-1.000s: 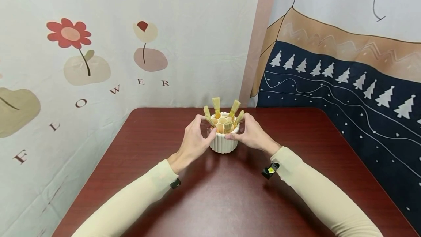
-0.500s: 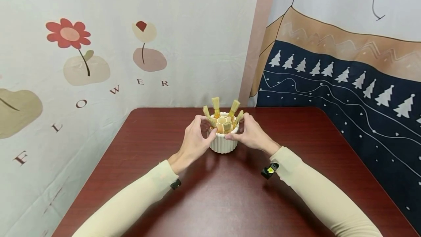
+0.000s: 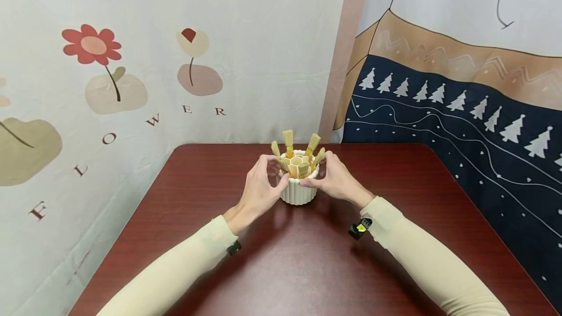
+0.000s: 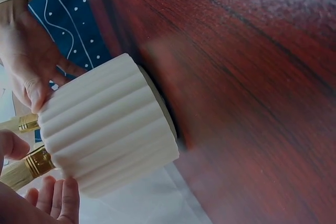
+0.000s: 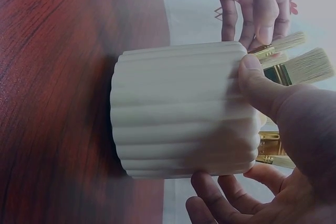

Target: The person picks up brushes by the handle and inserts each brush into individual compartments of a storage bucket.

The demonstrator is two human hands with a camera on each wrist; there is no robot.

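Observation:
A white fluted brush holder stands upright on the dark red table, toward its far edge. Several flat paintbrushes stick out of it bristles up, around a honeycomb-like insert. My left hand grips the rim from the left, thumb in front and fingers round the side. From the right, my right hand holds the rim the same way. In the right wrist view the right thumb presses on the rim of the holder. The left wrist view shows left fingertips against the fluted wall.
Behind the table hangs a pale cloth printed with flowers and letters. At the right is a dark blue cloth with white trees. Black devices are strapped at both wrists.
Both hands stay at the holder's rim, and the holder and brushes keep their place. The view shifts very slightly.

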